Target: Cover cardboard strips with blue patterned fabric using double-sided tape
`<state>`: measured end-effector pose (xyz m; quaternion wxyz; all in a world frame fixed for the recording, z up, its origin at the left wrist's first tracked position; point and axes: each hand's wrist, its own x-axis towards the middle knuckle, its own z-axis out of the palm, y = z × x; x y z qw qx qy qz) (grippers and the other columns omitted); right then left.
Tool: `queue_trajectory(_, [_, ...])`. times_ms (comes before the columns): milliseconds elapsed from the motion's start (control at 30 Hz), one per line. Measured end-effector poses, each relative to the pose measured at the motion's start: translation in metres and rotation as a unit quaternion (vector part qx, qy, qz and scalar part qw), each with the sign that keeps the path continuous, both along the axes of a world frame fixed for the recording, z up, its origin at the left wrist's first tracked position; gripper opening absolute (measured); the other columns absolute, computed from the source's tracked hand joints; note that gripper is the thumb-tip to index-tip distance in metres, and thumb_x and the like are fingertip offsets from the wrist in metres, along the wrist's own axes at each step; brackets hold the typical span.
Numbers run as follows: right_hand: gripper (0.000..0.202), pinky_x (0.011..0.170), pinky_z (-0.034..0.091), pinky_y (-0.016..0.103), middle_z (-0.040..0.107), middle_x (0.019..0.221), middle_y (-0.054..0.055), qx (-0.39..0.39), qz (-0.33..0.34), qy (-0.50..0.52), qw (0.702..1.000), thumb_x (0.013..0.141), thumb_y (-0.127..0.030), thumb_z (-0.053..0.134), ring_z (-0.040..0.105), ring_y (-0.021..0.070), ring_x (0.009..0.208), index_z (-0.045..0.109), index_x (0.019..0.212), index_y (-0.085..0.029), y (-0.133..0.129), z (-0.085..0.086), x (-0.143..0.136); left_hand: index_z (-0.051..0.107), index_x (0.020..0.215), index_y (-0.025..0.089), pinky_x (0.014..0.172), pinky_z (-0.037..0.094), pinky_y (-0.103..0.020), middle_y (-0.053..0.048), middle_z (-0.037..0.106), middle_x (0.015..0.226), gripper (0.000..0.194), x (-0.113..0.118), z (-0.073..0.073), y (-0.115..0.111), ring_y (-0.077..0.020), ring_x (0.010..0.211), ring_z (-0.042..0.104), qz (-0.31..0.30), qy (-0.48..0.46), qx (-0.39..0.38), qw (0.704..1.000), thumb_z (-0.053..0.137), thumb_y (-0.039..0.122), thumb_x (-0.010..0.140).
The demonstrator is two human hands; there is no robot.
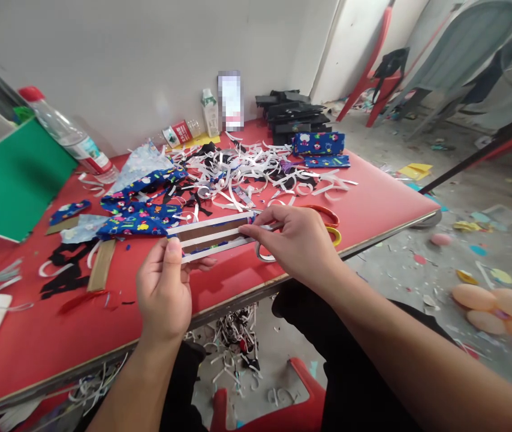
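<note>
Between my two hands is a long cardboard strip (208,236) with white tape along its edges and middle, and bits of blue patterned fabric showing at its rims. My left hand (165,285) grips its left end, thumb on top and fingers beneath. At the right end, my right hand (298,240) pinches it between thumb and fingers. Partly hidden behind my right hand lie scissors with red and yellow handles (336,235). A roll of tape or ring (265,255) shows just under that hand. Blue patterned fabric (141,219) lies left of the strip.
White paper curls (242,171) heap across the red table (386,192). Black folded pieces (294,114) and blue wrapped pieces (319,144) sit at the back right. A bottle (76,144), a green board (17,180), a carton (210,114) and a phone (230,99) stand along the wall.
</note>
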<state>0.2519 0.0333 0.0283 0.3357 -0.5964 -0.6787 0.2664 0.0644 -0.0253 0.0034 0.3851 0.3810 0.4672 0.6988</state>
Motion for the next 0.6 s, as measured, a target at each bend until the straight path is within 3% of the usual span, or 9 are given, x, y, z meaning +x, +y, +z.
queue_trajectory(100, [0.026, 0.059, 0.039, 0.031, 0.069, 0.061, -0.002, 0.011, 0.026, 0.030, 0.999, 0.085, -0.042, 0.083, 0.057, 0.0140, 0.059, 0.074, 0.071, -0.022, -0.0011, -0.0022, 0.0018, 0.075, 0.097, 0.016, 0.060, 0.066, -0.028, -0.006, 0.082, 0.089, 0.024, -0.0007, 0.0003, 0.0001, -0.0194, 0.068, 0.079, -0.028, -0.009, -0.043, 0.999, 0.082, 0.038, 0.089])
queue_trajectory(233, [0.019, 0.056, 0.039, 0.030, 0.069, 0.061, -0.002, 0.018, 0.049, 0.066, 0.996, 0.085, -0.038, 0.083, 0.056, 0.0131, 0.056, 0.078, 0.075, -0.022, -0.0026, -0.0052, 0.0016, 0.076, 0.097, 0.016, 0.059, 0.066, -0.027, -0.004, 0.081, 0.082, 0.025, -0.0010, -0.0038, 0.0005, -0.0188, 0.063, 0.078, 0.010, 0.014, -0.094, 0.995, 0.089, 0.032, 0.082])
queue_trajectory(367, [0.011, 0.059, 0.046, 0.030, 0.078, 0.077, 0.001, 0.003, 0.060, 0.142, 0.988, 0.085, -0.031, 0.081, 0.063, 0.0137, 0.062, 0.080, 0.090, -0.022, -0.0004, -0.0069, 0.0027, 0.074, 0.094, 0.015, 0.056, 0.066, -0.028, -0.004, 0.081, 0.082, 0.028, -0.0007, -0.0038, 0.0028, -0.0189, 0.062, 0.078, 0.026, -0.009, -0.086, 0.996, 0.089, 0.035, 0.081])
queue_trajectory(600, [0.014, 0.052, 0.041, 0.031, 0.076, 0.068, 0.001, -0.068, 0.086, 0.130, 0.985, 0.083, -0.035, 0.082, 0.059, 0.0137, 0.055, 0.081, 0.087, -0.022, 0.0025, 0.0006, 0.0088, 0.076, 0.094, 0.015, 0.056, 0.066, -0.026, -0.004, 0.082, 0.086, 0.026, -0.0045, -0.0038, 0.0010, -0.0179, 0.064, 0.078, 0.039, -0.003, -0.079, 0.996, 0.089, 0.034, 0.082])
